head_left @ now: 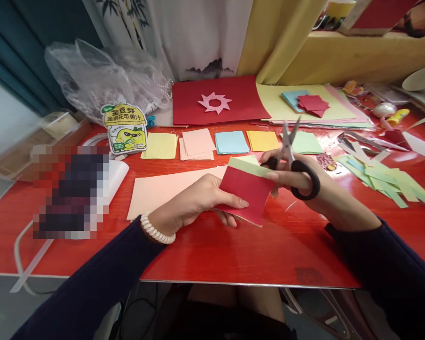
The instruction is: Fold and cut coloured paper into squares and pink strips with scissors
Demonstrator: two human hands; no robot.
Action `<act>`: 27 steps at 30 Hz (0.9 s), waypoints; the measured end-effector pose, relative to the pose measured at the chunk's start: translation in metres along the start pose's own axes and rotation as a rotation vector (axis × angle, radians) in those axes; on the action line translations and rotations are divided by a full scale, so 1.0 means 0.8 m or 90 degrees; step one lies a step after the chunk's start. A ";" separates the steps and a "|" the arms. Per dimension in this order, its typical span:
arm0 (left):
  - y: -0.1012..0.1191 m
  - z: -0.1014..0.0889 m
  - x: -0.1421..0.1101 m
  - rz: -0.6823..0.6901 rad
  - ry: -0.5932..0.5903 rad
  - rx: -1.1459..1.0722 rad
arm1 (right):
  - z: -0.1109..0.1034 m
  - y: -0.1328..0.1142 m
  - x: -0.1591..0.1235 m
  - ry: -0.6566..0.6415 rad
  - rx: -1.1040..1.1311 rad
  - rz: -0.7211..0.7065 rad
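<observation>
My left hand (pixel 212 196) pinches a red square of paper (pixel 246 191) by its lower left, thumb on top and fingers underneath. A strip of light green paper (pixel 246 165) shows along its upper edge, lying behind the red. Scissors (pixel 286 146) with black handles hang on the fingers of my right hand (pixel 297 174), blades apart and pointing up and away. The right thumb and fingertips also touch the right edge of the papers. Under my left hand lies a larger pale pink sheet (pixel 166 186) on the red table (pixel 233 264).
Small paper stacks stand in a row: yellow (pixel 159 145), pink (pixel 197 144), blue (pixel 231 142), orange (pixel 262 140) and green (pixel 306 142). Behind is a folded pink paper ring (pixel 215 102) on a dark red sheet (pixel 184 104). Green offcuts (pixel 393 177) lie right; a blurred-out object (pixel 74 193) is left.
</observation>
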State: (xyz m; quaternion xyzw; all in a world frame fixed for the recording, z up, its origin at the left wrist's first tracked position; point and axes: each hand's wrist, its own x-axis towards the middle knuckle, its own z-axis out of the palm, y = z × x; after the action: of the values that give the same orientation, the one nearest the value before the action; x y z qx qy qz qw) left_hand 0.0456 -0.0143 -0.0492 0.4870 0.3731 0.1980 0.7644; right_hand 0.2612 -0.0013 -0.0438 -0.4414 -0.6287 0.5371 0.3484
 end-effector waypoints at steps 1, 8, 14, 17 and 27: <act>-0.001 0.000 0.000 -0.014 -0.015 0.013 | 0.001 -0.004 -0.001 -0.033 -0.012 0.021; 0.002 -0.001 -0.002 -0.027 0.013 0.039 | 0.007 -0.002 -0.004 -0.046 0.005 0.102; 0.001 0.010 0.001 0.126 0.173 -0.134 | 0.019 0.008 0.002 0.191 0.119 -0.002; -0.007 0.024 0.003 0.147 0.170 -0.145 | 0.034 0.012 0.000 0.217 0.155 -0.026; -0.010 0.025 0.004 0.193 0.304 -0.054 | 0.029 0.014 -0.007 0.150 0.027 -0.036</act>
State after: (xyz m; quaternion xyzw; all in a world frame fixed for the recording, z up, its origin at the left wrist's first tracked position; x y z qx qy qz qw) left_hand 0.0625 -0.0274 -0.0525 0.4442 0.4570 0.4346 0.6364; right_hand 0.2440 -0.0152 -0.0588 -0.4761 -0.5841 0.4846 0.4443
